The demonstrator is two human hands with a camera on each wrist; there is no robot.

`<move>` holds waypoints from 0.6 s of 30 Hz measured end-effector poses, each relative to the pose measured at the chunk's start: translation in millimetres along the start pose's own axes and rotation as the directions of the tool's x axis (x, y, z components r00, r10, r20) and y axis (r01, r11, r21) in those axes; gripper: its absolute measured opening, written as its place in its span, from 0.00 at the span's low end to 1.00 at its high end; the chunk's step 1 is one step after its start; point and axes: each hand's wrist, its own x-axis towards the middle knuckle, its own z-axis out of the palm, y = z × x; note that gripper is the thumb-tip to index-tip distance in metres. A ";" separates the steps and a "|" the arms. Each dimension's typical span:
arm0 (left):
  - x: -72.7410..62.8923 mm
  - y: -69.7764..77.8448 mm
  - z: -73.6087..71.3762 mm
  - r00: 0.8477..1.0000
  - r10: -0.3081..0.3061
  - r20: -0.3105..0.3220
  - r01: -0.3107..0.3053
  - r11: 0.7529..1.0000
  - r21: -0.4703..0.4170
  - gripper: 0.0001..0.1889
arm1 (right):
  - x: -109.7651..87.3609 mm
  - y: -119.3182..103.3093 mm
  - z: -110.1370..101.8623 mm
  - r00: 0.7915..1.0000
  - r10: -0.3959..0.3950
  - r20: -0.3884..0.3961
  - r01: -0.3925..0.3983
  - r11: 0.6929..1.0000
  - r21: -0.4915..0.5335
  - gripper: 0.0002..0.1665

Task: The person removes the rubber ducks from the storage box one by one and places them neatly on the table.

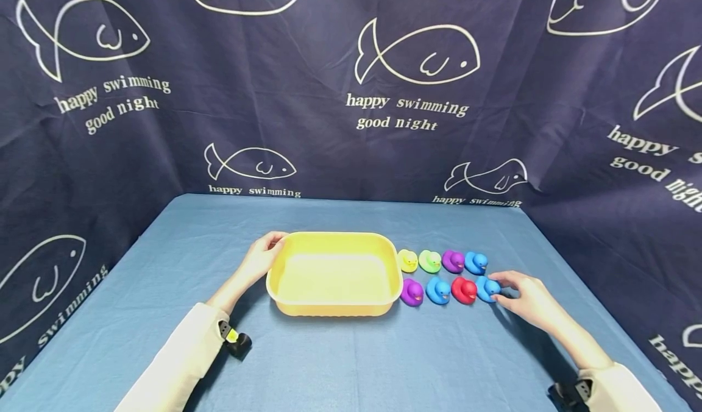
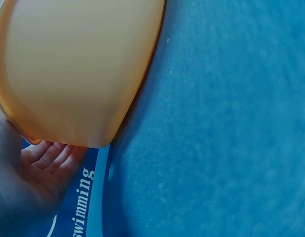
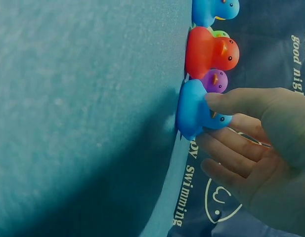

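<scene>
A yellow plastic tub [image 1: 329, 308] stands in the middle of the blue-covered table. My left hand [image 1: 265, 255] holds its left end near the back corner; in the left wrist view the fingers [image 2: 58, 155] lie against the tub's end. To the right of the tub, several rubber ducks form two rows. My right hand [image 1: 521, 293] pinches the blue rubber duck [image 3: 192, 111] at the right end of the front row, thumb on one side and fingers on the other. Beside that duck sits a red rubber duck [image 1: 464, 291].
The front row also has a purple duck [image 1: 412, 292] and another blue duck [image 1: 438, 291]. Behind are yellow [image 1: 407, 261], green [image 1: 430, 261], purple [image 1: 453, 261] and blue [image 1: 476, 263] ducks. A dark fish-printed cloth [image 1: 329, 125] hangs around the table [image 1: 329, 369].
</scene>
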 end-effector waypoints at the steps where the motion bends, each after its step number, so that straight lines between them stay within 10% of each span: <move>1: 0.5 -0.1 0.3 1.000 0.002 0.000 -0.002 1.000 0.000 0.16 | -0.3 -0.2 0.0 1.000 0.011 0.008 -0.011 1.000 0.005 0.22; 18: -1.9 3.0 -1.7 0.996 -0.051 0.071 0.051 0.999 0.009 0.16 | 13.3 -9.3 -10.3 0.999 0.024 -0.028 -0.025 1.000 -0.013 0.22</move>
